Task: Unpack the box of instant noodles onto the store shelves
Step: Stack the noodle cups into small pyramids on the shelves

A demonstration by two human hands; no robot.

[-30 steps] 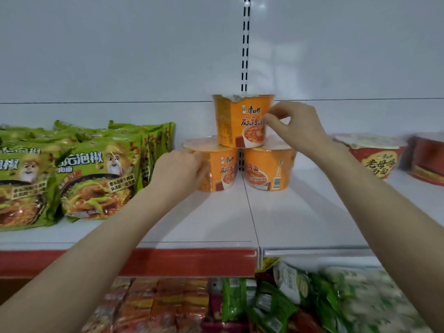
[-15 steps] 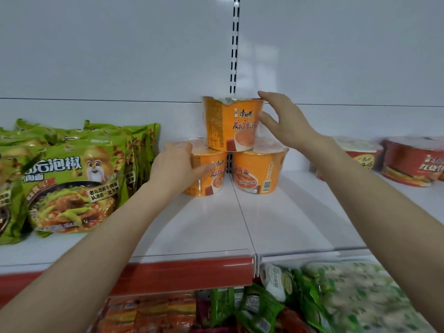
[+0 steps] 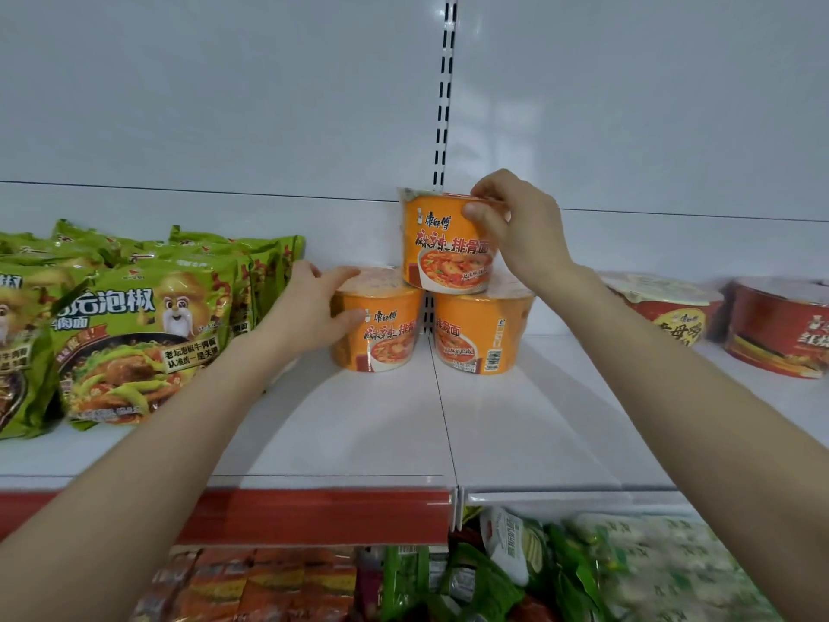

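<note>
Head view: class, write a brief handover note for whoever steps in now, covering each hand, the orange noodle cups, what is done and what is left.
Left hand grips the side of the lower left cup, thumb at its lid edge.
Right hand pinches the rim of the top cup.
Three orange cups form a pyramid on the white shelf: the top cup sits across the lower left cup and lower right cup.
Done: three cups shelved.
Left: release once the stack seems steady. The box is out of view, so how many cups remain cannot be told.
</note>
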